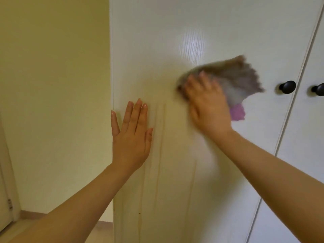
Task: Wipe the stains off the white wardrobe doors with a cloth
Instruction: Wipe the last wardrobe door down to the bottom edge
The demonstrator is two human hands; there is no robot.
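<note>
The left white wardrobe door (175, 41) fills the middle of the view. Thin brownish drip streaks (162, 137) run down its lower part. My right hand (208, 106) presses a grey cloth (236, 78) with a purple corner flat against the door, left of the knob; both are blurred by motion. My left hand (131, 135) rests flat on the door near its left edge, fingers straight and pointing up, holding nothing.
Two round black knobs (287, 87) (318, 89) sit either side of the seam between the two doors. A yellowish wall (52, 85) stands left of the wardrobe. A door frame with a hinge (9, 204) shows at bottom left.
</note>
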